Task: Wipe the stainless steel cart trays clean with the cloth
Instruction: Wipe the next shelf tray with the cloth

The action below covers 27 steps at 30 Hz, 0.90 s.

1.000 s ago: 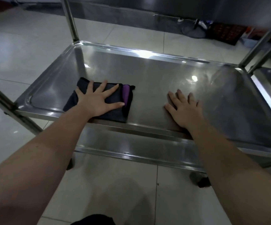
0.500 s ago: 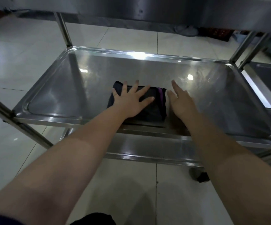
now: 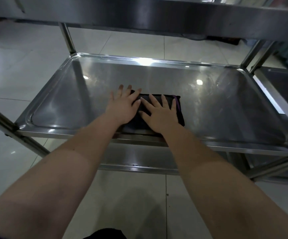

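Observation:
A folded black cloth (image 3: 180, 116) with a purple edge lies near the front middle of the cart's middle steel tray (image 3: 226, 107). My left hand (image 3: 124, 106) lies flat with spread fingers on the cloth's left part, fingertips reaching past it onto the tray. My right hand (image 3: 160, 112) presses flat on the cloth's middle and right part. The two hands touch side by side and cover most of the cloth.
The upper tray's underside (image 3: 157, 16) hangs low overhead across the top of the view. Cart posts (image 3: 68, 38) stand at the corners. A lower shelf (image 3: 139, 157) shows beneath the front rim. Another steel unit (image 3: 284, 87) stands at right. Tiled floor surrounds the cart.
My left hand slid the cloth from the tray's left side to the middle. My right hand moved left and came down flat onto the cloth beside it.

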Available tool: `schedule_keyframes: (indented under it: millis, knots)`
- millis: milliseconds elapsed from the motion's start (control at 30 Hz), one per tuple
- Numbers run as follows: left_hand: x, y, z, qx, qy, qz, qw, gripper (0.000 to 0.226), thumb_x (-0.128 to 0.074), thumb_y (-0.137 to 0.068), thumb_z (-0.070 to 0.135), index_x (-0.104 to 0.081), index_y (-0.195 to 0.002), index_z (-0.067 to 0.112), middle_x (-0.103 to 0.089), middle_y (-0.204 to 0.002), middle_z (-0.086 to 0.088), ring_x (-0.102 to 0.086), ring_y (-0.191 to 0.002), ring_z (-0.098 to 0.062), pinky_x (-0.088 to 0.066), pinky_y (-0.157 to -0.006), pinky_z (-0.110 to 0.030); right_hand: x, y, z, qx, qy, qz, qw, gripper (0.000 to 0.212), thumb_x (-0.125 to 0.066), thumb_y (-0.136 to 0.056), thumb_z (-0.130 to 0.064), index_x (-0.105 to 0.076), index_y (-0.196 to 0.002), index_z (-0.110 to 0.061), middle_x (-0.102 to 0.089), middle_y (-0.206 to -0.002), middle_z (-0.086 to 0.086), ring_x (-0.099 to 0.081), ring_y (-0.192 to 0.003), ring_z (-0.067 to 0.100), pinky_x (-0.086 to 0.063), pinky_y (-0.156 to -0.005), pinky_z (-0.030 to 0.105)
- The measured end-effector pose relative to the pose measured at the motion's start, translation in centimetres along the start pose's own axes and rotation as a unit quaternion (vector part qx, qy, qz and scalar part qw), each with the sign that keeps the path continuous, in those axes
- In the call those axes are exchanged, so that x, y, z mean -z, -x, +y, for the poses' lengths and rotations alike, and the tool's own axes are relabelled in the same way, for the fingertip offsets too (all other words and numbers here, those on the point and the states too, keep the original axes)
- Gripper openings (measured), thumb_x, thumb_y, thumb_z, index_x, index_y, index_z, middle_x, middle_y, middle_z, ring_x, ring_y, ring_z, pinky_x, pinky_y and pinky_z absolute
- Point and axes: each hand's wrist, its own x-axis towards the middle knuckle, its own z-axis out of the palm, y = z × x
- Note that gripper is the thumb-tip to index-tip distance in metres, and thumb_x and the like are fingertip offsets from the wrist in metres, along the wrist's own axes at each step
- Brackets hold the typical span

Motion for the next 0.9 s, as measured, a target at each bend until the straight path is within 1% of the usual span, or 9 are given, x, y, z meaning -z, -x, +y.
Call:
schedule_keyframes:
  millis: [167, 300, 400, 467, 567, 667, 767, 833, 900]
  knots:
    - [-1.6, -1.4, 3.6, -0.028, 0.036, -0.006, 0.999, 0.053, -0.016, -0.104, 0.047, -0.004, -0.156, 0.038, -0.006, -0.165, -0.002, 0.003, -0.151, -0.031, 0.001, -0.118, -0.058, 0.5, 1.9, 9.9, -0.032, 0.011, 0.001, 0.999, 0.062, -0.013, -0.091, -0.073, 0.0, -0.149, -0.054, -0.001, -0.164, -0.013, 0.003, -0.15, 0.027, 0.008, -0.117, 0.052]
    - [-2.3, -2.8, 5.5, -0.058, 0.008, -0.04, 0.997, 0.056, -0.016, -0.102, 0.053, -0.004, -0.155, 0.04, -0.003, -0.165, 0.0, 0.006, -0.151, -0.029, 0.004, -0.117, -0.059, 1.4, 3.9, 19.0, -0.085, 0.01, -0.006, 0.996, 0.061, -0.017, -0.091, -0.071, -0.003, -0.149, -0.055, -0.004, -0.164, -0.013, -0.001, -0.15, 0.026, 0.003, -0.12, 0.05]
    - [-3.0, -3.4, 6.5, -0.055, -0.002, -0.046, 0.997, 0.056, -0.016, -0.1, 0.058, -0.006, -0.154, 0.043, -0.002, -0.165, 0.003, 0.006, -0.151, -0.027, 0.004, -0.115, -0.062, 1.9, 4.7, 22.9, -0.127, 0.004, -0.02, 0.992, 0.062, -0.02, -0.091, -0.07, -0.004, -0.149, -0.055, -0.005, -0.164, -0.013, -0.001, -0.15, 0.025, 0.002, -0.12, 0.05]
    - [-3.4, -3.4, 6.6, -0.048, -0.018, -0.041, 0.998, 0.057, -0.014, -0.099, 0.061, -0.006, -0.154, 0.045, -0.002, -0.165, 0.005, 0.005, -0.151, -0.026, 0.004, -0.115, -0.063, 1.9, 4.5, 23.1, -0.143, 0.002, -0.031, 0.989, 0.059, -0.021, -0.092, -0.069, -0.003, -0.148, -0.058, -0.003, -0.164, -0.014, 0.001, -0.15, 0.027, 0.004, -0.119, 0.052]
    - [-3.7, -3.4, 6.4, -0.046, -0.031, -0.037, 0.998, 0.057, -0.014, -0.099, 0.062, -0.005, -0.153, 0.046, -0.001, -0.165, 0.006, 0.002, -0.151, -0.027, 0.004, -0.115, -0.063, 1.6, 3.8, 20.1, -0.156, -0.002, -0.038, 0.987, 0.058, -0.019, -0.091, -0.073, 0.002, -0.144, -0.063, 0.004, -0.163, -0.017, 0.007, -0.149, 0.035, 0.008, -0.116, 0.058]
    - [-3.7, -3.5, 6.2, -0.046, -0.039, -0.043, 0.997, 0.057, -0.013, -0.1, 0.06, -0.005, -0.154, 0.045, 0.001, -0.165, 0.007, 0.001, -0.151, -0.026, 0.003, -0.116, -0.062, 0.7, 2.7, 13.9, -0.097, 0.007, -0.025, 0.995, 0.066, -0.013, -0.083, -0.082, 0.003, -0.144, -0.062, 0.003, -0.163, -0.016, 0.008, -0.148, 0.039, 0.008, -0.113, 0.062]
    - [-3.7, -3.6, 5.5, -0.045, -0.047, -0.038, 0.997, 0.058, -0.016, -0.101, 0.053, -0.01, -0.156, 0.036, 0.001, -0.165, 0.008, 0.001, -0.151, -0.024, 0.0, -0.116, -0.062, 0.1, 2.1, 9.1, -0.051, 0.005, -0.033, 0.998, 0.077, -0.001, -0.071, -0.089, 0.006, -0.143, -0.063, 0.005, -0.163, -0.016, 0.011, -0.148, 0.037, 0.013, -0.112, 0.062]
    - [-3.7, -3.6, 4.9, -0.045, -0.039, -0.038, 0.997, 0.058, -0.017, -0.101, 0.054, -0.009, -0.156, 0.037, 0.0, -0.165, 0.008, 0.0, -0.151, -0.022, 0.0, -0.117, -0.06, 0.2, 2.2, 9.6, -0.05, -0.003, -0.029, 0.998, 0.078, -0.002, -0.07, -0.09, 0.005, -0.143, -0.064, 0.003, -0.163, -0.017, 0.01, -0.149, 0.034, 0.012, -0.113, 0.061]
    - [-3.6, -3.6, 4.8, -0.047, -0.025, -0.04, 0.998, 0.057, -0.016, -0.099, 0.06, -0.007, -0.154, 0.045, 0.0, -0.165, 0.01, 0.0, -0.151, -0.022, 0.001, -0.117, -0.058, 0.4, 2.8, 12.9, -0.062, -0.004, -0.01, 0.998, 0.074, -0.01, -0.076, -0.088, 0.0, -0.145, -0.062, -0.001, -0.163, -0.018, 0.005, -0.15, 0.032, 0.008, -0.115, 0.06]
